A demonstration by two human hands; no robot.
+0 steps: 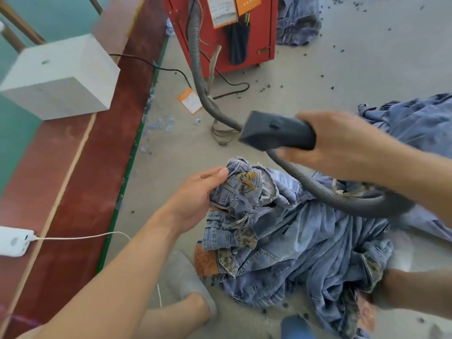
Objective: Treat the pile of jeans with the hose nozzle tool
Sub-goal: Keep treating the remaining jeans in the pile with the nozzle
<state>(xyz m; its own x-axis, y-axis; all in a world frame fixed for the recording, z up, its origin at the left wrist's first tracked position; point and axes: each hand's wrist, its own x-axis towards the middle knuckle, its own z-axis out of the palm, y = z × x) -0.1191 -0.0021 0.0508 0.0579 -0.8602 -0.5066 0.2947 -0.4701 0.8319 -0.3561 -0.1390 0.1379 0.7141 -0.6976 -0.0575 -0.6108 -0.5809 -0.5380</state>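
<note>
Left hand [195, 199] has its fingers curled into a bunched fold of denim — thumb on top, lifting it off the pile of jeans [293, 241] heaped on the concrete floor [330, 77]. Right hand [342, 145] is wrapped round the grey hose nozzle tool [276, 130], held in the air above the pile. Its ribbed hose [198, 64] loops over the jeans and runs back to the red machine [264, 33] at the floor's far edge — a second denim heap [415, 121] lies beside the right forearm.
</note>
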